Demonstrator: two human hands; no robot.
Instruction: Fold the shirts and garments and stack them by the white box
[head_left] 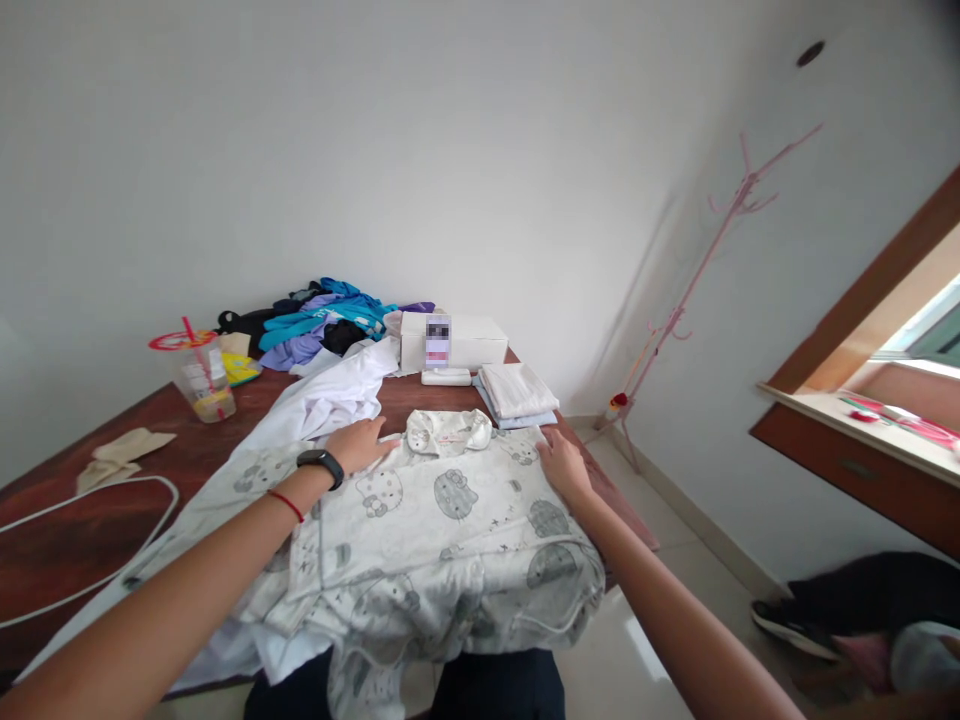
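Fingers of the left hand (pixel 355 447): thumb and forefinger are held apart and laid on the printed shirt (pixel 450 500), beside its collar (pixel 450 432); nothing is seen gripped.
Fingers of the right hand (pixel 564 465): the shirt's other shoulder is touched; whether fabric is pinched cannot be told.
Left wrist: a black wristband (pixel 322 467) and a red cord (pixel 286 505) are worn.
Printed shirt: it is laid along the near edge of the bench (pixel 75 520), collar towards the far edge, with lower folds hung over the near edge above dark-clad legs (pixel 499 690).
White cloth (pixel 322 400): it is stretched from the near edge towards the far edge, partly covered by the shirt.
Folded stack (pixel 517 392): it is set near the right edge, beyond the right hand.
White box (pixel 480 342): it is placed near the far right corner; a phone (pixel 438 350) is stood against its front, just behind a small white object (pixel 446 377).
Clothes pile (pixel 322 320): blue, purple and black pieces are heaped along the far edge.
Plastic cup (pixel 210 390): it is stood near the far left part, a yellow packet (pixel 240 369) beside it.
Left edge: beige fabric (pixel 124 455) and a white cable (pixel 169 487) are strewn nearby.
Floor: a pink coat stand (pixel 697 270) is stood beyond the right edge.
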